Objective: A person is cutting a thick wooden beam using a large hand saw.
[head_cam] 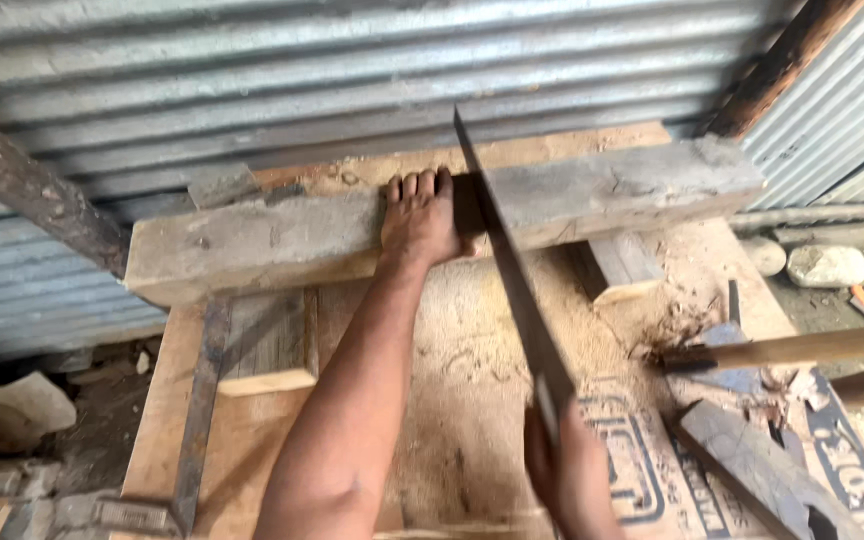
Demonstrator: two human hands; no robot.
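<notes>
Left hand pressed flat, fingers spread over the far edge of a weathered grey beam lying across a sawdust-strewn workbench. Right hand closed around the handle of a long dark saw, blade set into the beam just right of the left hand. Behind, ribbed metal sheeting. Near right, printed sack, wooden stick, rough offcut. Near left, flat metal square.

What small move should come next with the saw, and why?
Probably a steady push stroke. The saw blade already sits across the thick wooden beam, gripped by the right hand, while the left hand presses the beam down just beside the blade.
</notes>
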